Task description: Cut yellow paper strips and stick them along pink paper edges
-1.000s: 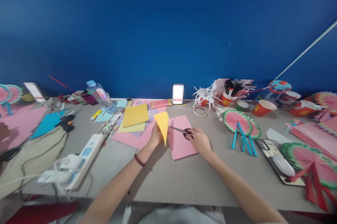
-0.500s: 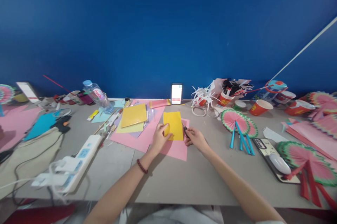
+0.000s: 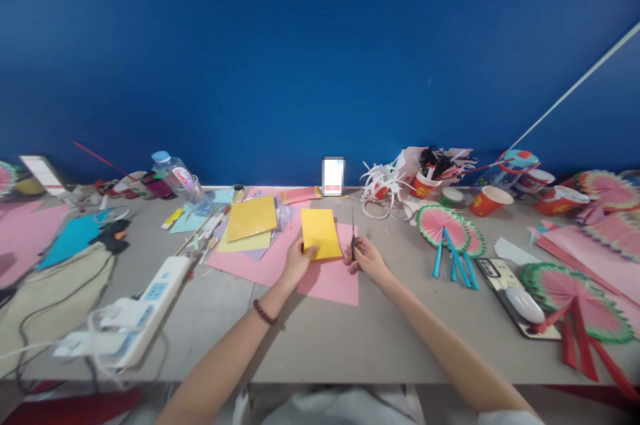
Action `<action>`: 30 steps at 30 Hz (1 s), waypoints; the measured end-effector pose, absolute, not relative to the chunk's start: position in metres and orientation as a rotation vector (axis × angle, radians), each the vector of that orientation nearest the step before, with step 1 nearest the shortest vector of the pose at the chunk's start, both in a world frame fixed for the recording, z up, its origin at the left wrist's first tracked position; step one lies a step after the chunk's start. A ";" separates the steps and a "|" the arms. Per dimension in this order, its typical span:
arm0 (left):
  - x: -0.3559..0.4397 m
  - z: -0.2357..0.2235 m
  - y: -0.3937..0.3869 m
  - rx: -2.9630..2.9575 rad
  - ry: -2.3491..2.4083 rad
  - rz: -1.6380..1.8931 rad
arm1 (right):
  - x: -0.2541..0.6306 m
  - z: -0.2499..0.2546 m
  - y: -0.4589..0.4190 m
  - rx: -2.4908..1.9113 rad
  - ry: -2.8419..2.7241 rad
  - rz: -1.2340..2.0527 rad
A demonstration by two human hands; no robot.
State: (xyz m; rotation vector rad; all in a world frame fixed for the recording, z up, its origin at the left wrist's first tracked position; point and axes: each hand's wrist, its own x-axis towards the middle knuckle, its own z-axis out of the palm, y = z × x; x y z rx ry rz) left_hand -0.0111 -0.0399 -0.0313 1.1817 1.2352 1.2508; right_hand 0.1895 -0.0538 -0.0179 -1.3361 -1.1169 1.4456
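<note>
My left hand [image 3: 299, 260] pinches the lower left corner of a yellow paper sheet [image 3: 321, 233] and holds it up over a pink sheet [image 3: 334, 280] lying on the grey table [image 3: 320, 338]. My right hand [image 3: 369, 260] grips a pair of black scissors [image 3: 353, 236] with the blades pointing up and away, just right of the yellow sheet's edge. The blades look closed and sit slightly apart from the paper. A red bead bracelet [image 3: 263, 312] is on my left wrist.
A stack of yellow, pink and purple papers [image 3: 250, 222] lies left of my hands. A white power strip [image 3: 140, 308], a glue gun [image 3: 114, 233] and a water bottle [image 3: 181, 180] sit further left. Paper fans [image 3: 447, 228], red cups [image 3: 486, 201], a phone [image 3: 505, 278] and a white mouse [image 3: 525, 304] lie right.
The yellow sheet turned from edge-on to facing me and rose slightly. My right hand picked the scissors off the pink sheet and brought them upright beside the yellow sheet.
</note>
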 end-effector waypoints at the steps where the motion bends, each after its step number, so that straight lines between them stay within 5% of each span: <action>1: -0.012 -0.031 -0.040 1.149 1.228 1.244 | 0.190 -0.018 -0.054 -1.334 -1.120 1.445; 30: -0.015 -0.005 -0.043 0.862 0.959 1.561 | 0.169 0.008 -0.083 -1.445 -1.366 1.588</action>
